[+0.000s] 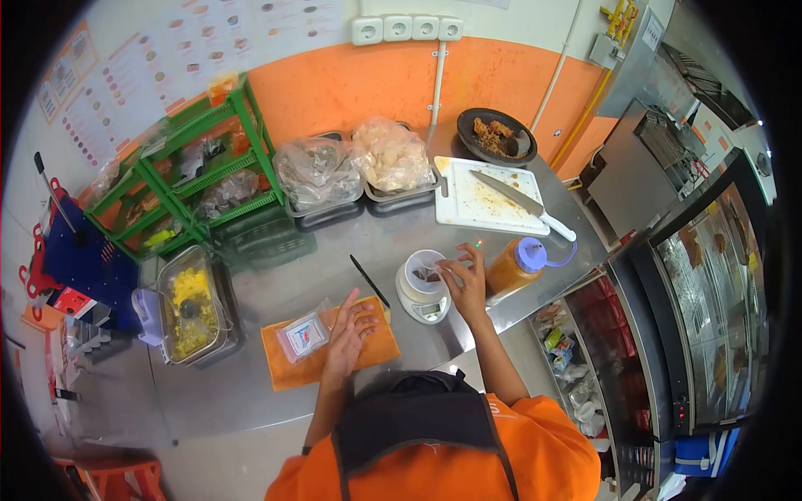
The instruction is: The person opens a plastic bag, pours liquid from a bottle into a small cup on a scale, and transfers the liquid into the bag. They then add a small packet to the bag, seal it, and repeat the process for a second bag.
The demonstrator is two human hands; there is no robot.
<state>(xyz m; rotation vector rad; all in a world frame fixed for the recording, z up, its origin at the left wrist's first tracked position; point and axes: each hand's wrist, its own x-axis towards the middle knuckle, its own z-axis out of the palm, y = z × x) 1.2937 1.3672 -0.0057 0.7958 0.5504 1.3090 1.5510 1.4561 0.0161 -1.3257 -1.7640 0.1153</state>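
A white kitchen scale [427, 310] on the steel table bears a white cup [415, 260] with a clear plastic bag [428, 273] in it, something dark inside the bag. At the cup's right rim my right hand [468, 280] pinches the bag's edge between thumb and fingertips. My left hand [351, 336] is open, its fingers apart, above a folded orange cloth [376, 344]. Just left of that hand lies a clear packet [303, 336] with a blue and white label. A thin black stick-like tool [368, 279] rests between the cloth and the scale.
A squeeze bottle [511, 265] with a purple cap stands right of my right hand. Behind lie a knife [518, 198] on a white cutting board [455, 200], a stone mortar [472, 138] and bagged trays [393, 159]. At left are green racks [180, 199] and a yellow-food container [194, 359].
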